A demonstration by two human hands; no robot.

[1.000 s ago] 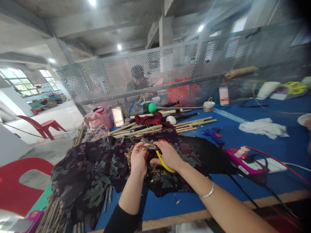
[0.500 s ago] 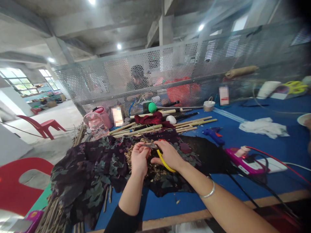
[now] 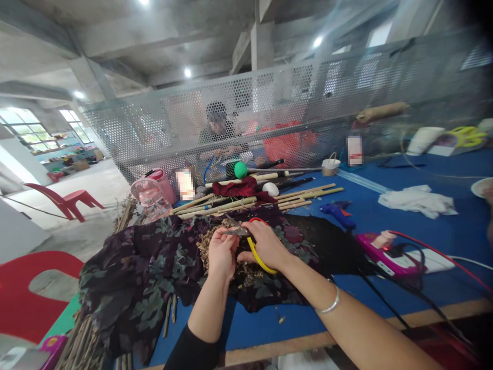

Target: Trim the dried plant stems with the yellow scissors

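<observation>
My right hand [image 3: 267, 245] grips a pair of scissors [image 3: 242, 232] with yellow and red handles, its blades apart and pointing left. Close to the lower blade, the fingers of my left hand [image 3: 222, 253] are pinched together; whatever they hold is too small to make out. Beneath both hands lies a heap of dry brown plant bits [image 3: 206, 241], partly covered by them. The heap rests on a dark flowered cloth [image 3: 154, 267] spread over the blue table [image 3: 246, 329].
Behind the cloth lie several bamboo sticks [image 3: 308, 195], a green ball [image 3: 241, 170] and a dark red cloth [image 3: 234, 189]. To the right are a blue glue gun [image 3: 339, 213] and a magenta power strip [image 3: 379, 254] with cables. A person [image 3: 216, 128] sits beyond the perforated metal screen [image 3: 154, 123].
The scissors' blades look slightly wider apart, and more of the red handle shows. Both hands stay in nearly the same place over the heap.
</observation>
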